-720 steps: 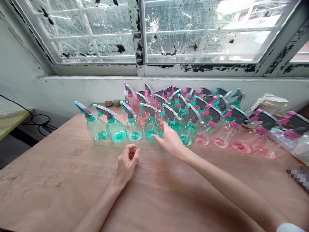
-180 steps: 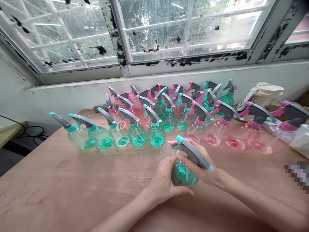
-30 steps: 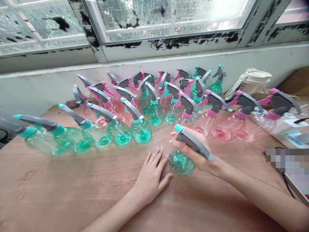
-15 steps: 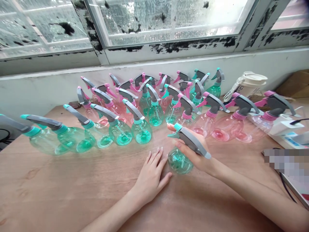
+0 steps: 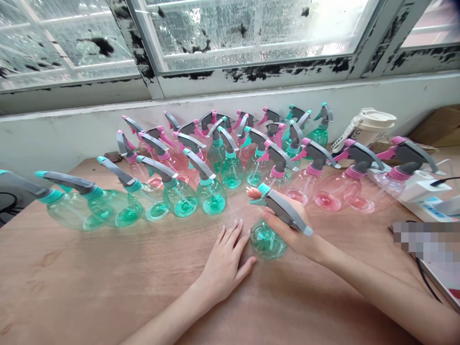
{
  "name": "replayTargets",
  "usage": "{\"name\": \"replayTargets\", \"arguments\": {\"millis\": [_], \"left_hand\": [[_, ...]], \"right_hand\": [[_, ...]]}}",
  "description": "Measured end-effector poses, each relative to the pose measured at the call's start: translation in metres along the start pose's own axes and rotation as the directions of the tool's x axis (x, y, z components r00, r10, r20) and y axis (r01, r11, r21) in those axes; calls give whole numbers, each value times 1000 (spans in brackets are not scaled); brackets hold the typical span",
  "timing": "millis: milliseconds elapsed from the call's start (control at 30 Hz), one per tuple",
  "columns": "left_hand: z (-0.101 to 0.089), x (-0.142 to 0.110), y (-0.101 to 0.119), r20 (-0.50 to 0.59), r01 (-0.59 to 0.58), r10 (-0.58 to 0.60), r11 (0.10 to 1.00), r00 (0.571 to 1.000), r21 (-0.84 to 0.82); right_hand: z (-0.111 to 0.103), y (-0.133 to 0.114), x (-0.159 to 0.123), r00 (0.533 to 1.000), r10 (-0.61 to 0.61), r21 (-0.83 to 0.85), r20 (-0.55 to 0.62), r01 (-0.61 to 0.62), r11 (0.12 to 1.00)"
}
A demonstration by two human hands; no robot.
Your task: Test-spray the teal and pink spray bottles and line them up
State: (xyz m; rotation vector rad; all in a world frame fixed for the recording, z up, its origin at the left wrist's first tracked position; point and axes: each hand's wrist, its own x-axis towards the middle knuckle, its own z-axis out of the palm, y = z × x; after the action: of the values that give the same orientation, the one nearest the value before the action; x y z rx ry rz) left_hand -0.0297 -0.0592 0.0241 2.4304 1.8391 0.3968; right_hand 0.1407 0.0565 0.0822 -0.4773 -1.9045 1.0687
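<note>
A clear green spray bottle with a grey and teal trigger head stands on the wooden table in front of me. My right hand is wrapped round its neck from the right, the fingers partly hidden behind the sprayer head. Just left of that bottle, my left hand lies flat on the tabletop, fingers stretched out and holding nothing. Behind the hands, a row of green spray bottles reaches to the left, and pink spray bottles continue it to the right.
More pink and green bottles crowd toward the wall, among them a green one at the back. At right are a white lidded cup, a power strip with cables, a cardboard box and a partly blurred flat object.
The view has shifted very slightly. Both hands and the held spray bottle stay in practically the same place.
</note>
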Motion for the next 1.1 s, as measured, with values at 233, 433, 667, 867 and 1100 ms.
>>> {"name": "replayTargets", "arguments": {"millis": [233,433,667,867,1100], "left_hand": [[0,1,0,-12,1,-2,1000,1000,-18],[0,1,0,-8,-2,2,1000,1000,-14],[1,0,0,-14,3,-3,1000,1000,-20],[0,0,0,-1,5,-5,1000,1000,-22],[0,0,0,-4,6,-6,1000,1000,-26]], "right_hand": [[-3,-5,5,1000,-4,-49,18,4,999],[-1,-7,8,999,-38,-144,14,40,989],[-3,-4,4,999,-13,-59,46,16,998],[1,-5,1,999,28,-10,15,-28,1000],[0,-2,-1,1000,19,-3,3,-19,1000]]}}
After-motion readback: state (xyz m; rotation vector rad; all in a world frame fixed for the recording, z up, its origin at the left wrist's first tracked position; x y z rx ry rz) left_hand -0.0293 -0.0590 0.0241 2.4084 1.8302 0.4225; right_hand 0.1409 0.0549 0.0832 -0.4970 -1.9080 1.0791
